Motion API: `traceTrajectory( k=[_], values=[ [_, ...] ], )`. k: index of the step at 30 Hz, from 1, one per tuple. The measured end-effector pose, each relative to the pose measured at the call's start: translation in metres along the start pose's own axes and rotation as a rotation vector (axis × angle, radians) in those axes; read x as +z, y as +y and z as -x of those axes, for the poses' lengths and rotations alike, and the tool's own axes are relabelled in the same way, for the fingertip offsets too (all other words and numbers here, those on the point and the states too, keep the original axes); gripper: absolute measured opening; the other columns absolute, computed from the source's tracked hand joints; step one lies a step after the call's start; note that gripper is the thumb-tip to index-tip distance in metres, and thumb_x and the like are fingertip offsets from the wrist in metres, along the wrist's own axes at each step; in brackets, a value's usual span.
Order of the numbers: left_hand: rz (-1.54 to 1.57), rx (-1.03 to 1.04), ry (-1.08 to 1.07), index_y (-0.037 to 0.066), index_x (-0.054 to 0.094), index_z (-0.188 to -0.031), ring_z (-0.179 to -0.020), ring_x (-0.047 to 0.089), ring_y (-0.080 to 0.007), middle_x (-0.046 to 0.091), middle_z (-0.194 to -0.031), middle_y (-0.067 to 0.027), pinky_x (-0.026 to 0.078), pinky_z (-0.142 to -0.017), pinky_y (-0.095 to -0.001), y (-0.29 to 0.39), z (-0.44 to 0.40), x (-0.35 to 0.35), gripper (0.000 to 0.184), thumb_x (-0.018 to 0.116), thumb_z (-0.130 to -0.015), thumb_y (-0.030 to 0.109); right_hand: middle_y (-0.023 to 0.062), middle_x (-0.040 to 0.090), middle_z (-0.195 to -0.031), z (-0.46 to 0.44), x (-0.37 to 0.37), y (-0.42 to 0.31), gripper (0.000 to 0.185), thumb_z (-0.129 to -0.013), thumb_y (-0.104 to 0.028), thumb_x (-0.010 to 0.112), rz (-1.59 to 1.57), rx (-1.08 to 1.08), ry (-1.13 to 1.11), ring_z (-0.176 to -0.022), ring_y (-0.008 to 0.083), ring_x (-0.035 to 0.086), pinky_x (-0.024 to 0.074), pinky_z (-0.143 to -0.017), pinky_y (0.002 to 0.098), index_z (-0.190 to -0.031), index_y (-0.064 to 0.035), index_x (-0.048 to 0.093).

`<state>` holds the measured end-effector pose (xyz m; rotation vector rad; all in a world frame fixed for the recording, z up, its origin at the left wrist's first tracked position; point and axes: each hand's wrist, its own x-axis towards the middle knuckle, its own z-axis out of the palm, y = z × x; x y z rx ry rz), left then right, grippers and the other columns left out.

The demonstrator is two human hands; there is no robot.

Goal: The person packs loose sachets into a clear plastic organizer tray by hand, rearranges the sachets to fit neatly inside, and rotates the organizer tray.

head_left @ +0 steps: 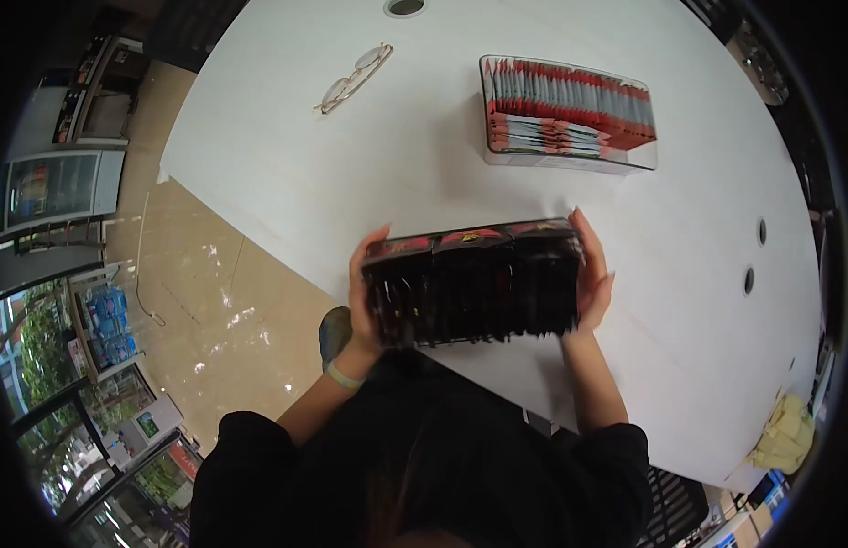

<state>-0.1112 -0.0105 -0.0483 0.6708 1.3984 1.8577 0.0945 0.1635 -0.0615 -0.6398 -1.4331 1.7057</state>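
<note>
Close to my body I hold a box of black packets [474,288] above the near edge of the white table [287,173]. Its packets stand in a tight row, and red and yellow markings show along its far side. My left hand [361,288] is closed around the left end. My right hand [592,274] grips the right end, with the fingers partly hidden behind it. Farther off on the table, a clear plastic container [636,157] holds several red and silver sachets, some upright in a row and some lying flat in front.
A pair of eyeglasses [354,79] lies on the table at the upper left. Round holes [762,232] are cut in the tabletop. A yellow cloth [783,433] sits at the right edge. Water bottles [111,324] stand on a shelf at the left.
</note>
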Motion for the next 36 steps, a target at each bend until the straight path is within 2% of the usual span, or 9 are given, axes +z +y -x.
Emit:
traceTrajectory(
  k=[3, 9, 14, 16, 21, 23, 26, 30, 36],
  values=[
    [-0.377, 0.04, -0.039, -0.003, 0.02, -0.144, -0.132, 0.038, -0.0301, 0.033, -0.144, -0.0182, 0.027, -0.111, -0.0393, 0.016, 0.056, 0.005, 0.074, 0.04, -0.096, 0.049, 0.0114, 0.062, -0.117, -0.019, -0.01, 0.016, 0.069, -0.098, -0.055, 0.023, 0.065, 0.147, 0.448, -0.106, 0.0205, 0.056, 0.0432, -0.09, 0.0329, -0.125, 0.0005, 0.054],
    [-0.548, 0.148, -1.069, 0.005, 0.038, -0.142, -0.134, 0.035, -0.0384, 0.023, -0.151, -0.0239, 0.032, -0.109, -0.0407, 0.061, 0.066, -0.028, 0.062, 0.054, -0.092, 0.039, 0.0106, 0.066, -0.104, 0.001, -0.013, -0.01, 0.065, -0.1, -0.054, 0.028, 0.073, 0.143, 0.835, -0.092, 0.0194, 0.06, 0.0458, -0.087, 0.0321, -0.123, -0.0006, 0.057],
    [-0.5, 0.271, -0.631, 0.0, 0.038, -0.14, -0.137, 0.032, -0.0309, 0.034, -0.148, -0.0175, 0.024, -0.113, -0.0416, 0.042, -0.018, -0.013, 0.052, 0.042, -0.097, 0.029, 0.0158, 0.056, -0.128, 0.163, 0.01, -0.021, 0.071, -0.098, -0.059, 0.022, 0.005, 0.189, 1.039, -0.121, 0.0241, 0.051, 0.0361, -0.105, 0.0383, -0.136, -0.0027, 0.046],
    [-0.084, -0.13, -0.457, 0.002, 0.029, -0.145, -0.138, 0.031, -0.0277, 0.032, -0.15, -0.0141, 0.021, -0.114, -0.0414, 0.019, -0.068, 0.014, 0.061, 0.031, -0.101, 0.043, 0.0145, 0.05, -0.135, 0.185, 0.054, -0.026, 0.072, -0.098, -0.059, 0.021, -0.073, 0.161, 1.091, -0.128, 0.0255, 0.045, 0.0288, -0.111, 0.0399, -0.14, -0.0044, 0.04],
    [0.157, -0.531, -0.427, 0.008, 0.017, -0.15, -0.129, 0.043, -0.0254, 0.043, -0.142, -0.0097, 0.028, -0.111, -0.0414, 0.018, -0.127, 0.086, 0.081, 0.018, -0.094, 0.066, 0.0135, 0.04, -0.14, 0.159, 0.08, 0.064, 0.068, -0.099, -0.054, 0.03, 0.187, 0.02, 1.005, -0.127, 0.0265, 0.041, 0.0314, -0.107, 0.0384, -0.15, -0.0099, 0.019],
    [0.059, -0.415, -0.599, 0.006, 0.03, -0.146, -0.125, 0.046, -0.022, 0.049, -0.136, -0.0093, 0.029, -0.111, -0.0408, -0.013, -0.127, 0.074, 0.083, 0.018, -0.093, 0.069, 0.0144, 0.041, -0.138, 0.123, 0.092, 0.044, 0.072, -0.096, -0.059, 0.033, -0.107, -0.108, 0.97, -0.122, 0.0298, 0.047, 0.0434, -0.099, 0.0423, -0.15, -0.015, 0.014],
    [-0.093, -0.559, -0.665, 0.001, 0.028, -0.146, -0.138, 0.03, -0.02, 0.036, -0.148, -0.0101, 0.018, -0.115, -0.0363, 0.017, -0.115, 0.034, 0.092, 0.014, -0.09, 0.073, 0.0144, 0.038, -0.145, 0.11, 0.087, 0.02, 0.078, -0.095, -0.065, 0.022, -0.676, -0.036, 0.757, -0.128, 0.0321, 0.043, 0.0341, -0.108, 0.0461, -0.147, -0.0079, 0.026],
    [-0.055, -0.48, -0.725, 0.001, 0.029, -0.146, -0.139, 0.027, -0.0174, 0.036, -0.148, -0.0078, 0.015, -0.116, -0.0325, 0.048, -0.098, -0.007, 0.085, 0.006, -0.094, 0.065, 0.0128, 0.043, -0.141, 0.141, 0.038, 0.091, 0.078, -0.095, -0.064, 0.026, -0.212, 0.173, 0.776, -0.122, 0.027, 0.047, 0.0347, -0.106, 0.0374, -0.145, -0.0049, 0.029],
    [-0.016, -0.412, -0.489, 0.001, 0.033, -0.144, -0.133, 0.036, -0.018, 0.043, -0.143, -0.0087, 0.023, -0.113, -0.0331, 0.093, -0.091, -0.072, 0.082, 0.008, -0.096, 0.063, 0.009, 0.038, -0.146, 0.078, 0.169, -0.033, 0.076, -0.096, -0.063, 0.03, -0.438, 0.286, 0.685, -0.128, 0.024, 0.041, 0.03, -0.109, 0.0361, -0.147, -0.0059, 0.028]
  ],
)
